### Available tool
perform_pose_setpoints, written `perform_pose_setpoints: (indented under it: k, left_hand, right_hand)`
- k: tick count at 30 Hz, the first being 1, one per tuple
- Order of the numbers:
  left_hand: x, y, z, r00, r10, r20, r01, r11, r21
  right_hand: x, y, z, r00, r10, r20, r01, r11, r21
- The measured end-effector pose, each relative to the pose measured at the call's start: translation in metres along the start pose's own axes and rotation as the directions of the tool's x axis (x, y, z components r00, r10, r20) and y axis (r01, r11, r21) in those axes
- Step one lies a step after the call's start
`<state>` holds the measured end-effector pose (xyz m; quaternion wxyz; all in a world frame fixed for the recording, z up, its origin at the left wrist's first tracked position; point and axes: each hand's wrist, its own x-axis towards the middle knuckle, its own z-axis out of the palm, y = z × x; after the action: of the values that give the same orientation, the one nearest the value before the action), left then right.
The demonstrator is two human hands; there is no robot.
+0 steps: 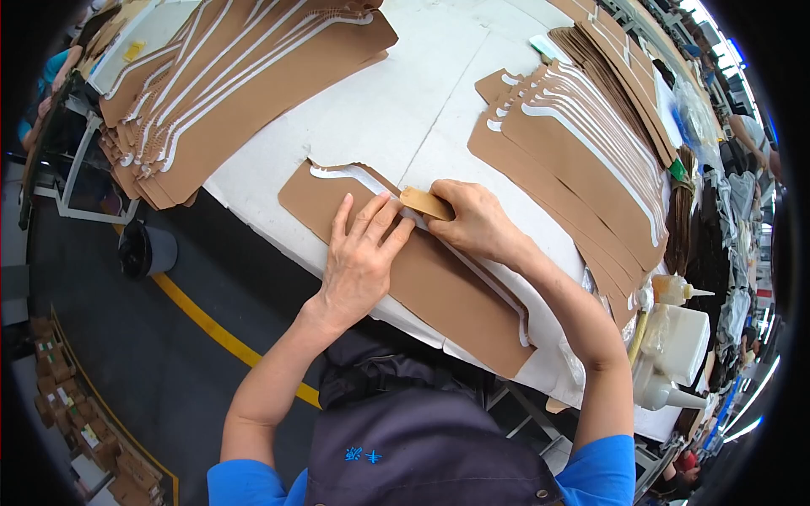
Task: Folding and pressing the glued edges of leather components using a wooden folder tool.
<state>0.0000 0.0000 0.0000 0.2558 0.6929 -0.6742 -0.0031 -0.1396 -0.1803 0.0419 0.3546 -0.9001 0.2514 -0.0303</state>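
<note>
Apron [439,455] with blue lettering [363,454] near brown panel [434,291]

From where I stand, the clearest writing is a pair of bright blue characters [363,455], 2 in all, set side by side on the person's dark apron [439,451], low in the frame and a little left of its middle. At the lower left edge, pale labels [90,436] show on the stacked cardboard boxes [61,371]; whatever is printed on them is too small and too bent by the rim for me to read.
</note>
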Motion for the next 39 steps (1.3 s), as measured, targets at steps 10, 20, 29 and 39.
perform_pose_setpoints:
  k: [10,20,29,39]
  left_hand:
    - [0.0,0.008,-0.001,0.998,0.043,-0.037,-0.044,0.999,-0.028]
    - [0.003,0.026,0.003,0.997,0.068,-0.039,-0.069,0.997,-0.022]
    - [-0.002,0.021,0.002,0.996,0.071,-0.058,-0.076,0.993,-0.095]
    - [-0.001,0.023,0.0,0.991,0.124,0.047,-0.124,0.992,-0.005]
  right_hand:
    - [-0.031,0.011,-0.014,0.992,0.124,0.033,-0.127,0.989,0.071]
    - [-0.031,0.007,0.004,0.998,0.047,-0.036,-0.048,0.999,-0.018]
    - [-0.024,0.006,0.011,0.995,-0.048,-0.086,0.045,0.999,-0.03]
    - [0.023,0.019,-0.033,0.889,-0.206,0.409,0.209,0.977,0.037]
